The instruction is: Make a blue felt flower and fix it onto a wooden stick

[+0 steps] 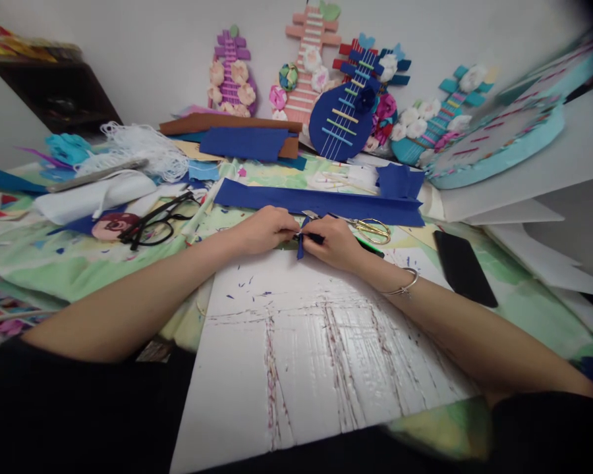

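Note:
My left hand [265, 228] and my right hand [333, 241] meet at the far edge of a scored white board [316, 349]. Both pinch a small piece of blue foam [301, 245] between their fingertips. The right hand's fingers also curl round a dark thin tool whose green-black end [370, 249] sticks out to the right; I cannot make out what it is. A silver bracelet [404, 286] sits on my right wrist. Just beyond the hands lies a long blue foam strip [316, 201], with gold-handled scissors [373, 229] on it.
Black glasses [153, 224] lie to the left, a black phone [463, 266] to the right. Foam guitar crafts [343, 108] with flowers lean on the back wall. Blue and brown foam sheets [244, 140], white netting [143, 148] and a round turquoise piece [504, 141] crowd the table.

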### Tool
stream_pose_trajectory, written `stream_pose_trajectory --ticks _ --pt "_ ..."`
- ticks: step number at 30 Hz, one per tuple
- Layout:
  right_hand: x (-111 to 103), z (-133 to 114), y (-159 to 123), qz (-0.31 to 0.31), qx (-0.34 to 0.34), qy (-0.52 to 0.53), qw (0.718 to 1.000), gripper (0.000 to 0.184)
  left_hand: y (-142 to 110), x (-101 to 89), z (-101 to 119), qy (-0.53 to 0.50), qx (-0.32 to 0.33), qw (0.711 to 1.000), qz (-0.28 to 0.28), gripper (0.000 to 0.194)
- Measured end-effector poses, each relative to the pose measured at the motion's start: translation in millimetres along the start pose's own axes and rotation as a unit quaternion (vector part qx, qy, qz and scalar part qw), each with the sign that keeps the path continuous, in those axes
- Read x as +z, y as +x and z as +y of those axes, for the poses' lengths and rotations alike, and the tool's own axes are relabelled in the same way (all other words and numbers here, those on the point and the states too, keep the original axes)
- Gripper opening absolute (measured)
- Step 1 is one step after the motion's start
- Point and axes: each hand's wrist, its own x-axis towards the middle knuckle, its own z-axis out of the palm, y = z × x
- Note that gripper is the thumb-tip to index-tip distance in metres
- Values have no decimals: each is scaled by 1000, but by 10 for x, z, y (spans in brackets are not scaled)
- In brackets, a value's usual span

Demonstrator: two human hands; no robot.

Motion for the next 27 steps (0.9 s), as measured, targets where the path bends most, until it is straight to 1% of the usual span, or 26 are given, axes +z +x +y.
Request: stream_pose_trajectory --ticks 2,4,7,12,17,22,27 --pt "-6 8 2 7 15 4 1000 14 -1 -1 11 -4 -2 1000 16 19" --pt "-6 23 4 13 30 4 999 14 -3 -13 33 -22 -5 999 44 19" --pt "2 40 5 13 25 1 1000 14 -11 -50 74 -63 -7 996 64 17" --pt "0 24 6 16 2 10 1000 12 -29 -107 97 -112 -12 992 54 15" --pt "-15 18 3 15 -10 26 999 12 -29 -93 64 -150 -24 987 52 15" --pt "-11 32 5 34 26 31 999 15 -19 -85 68 -148 -32 987 52 17" --pt "-6 19 9 35 18 26 999 13 -21 -103 79 -114 -39 992 29 17"
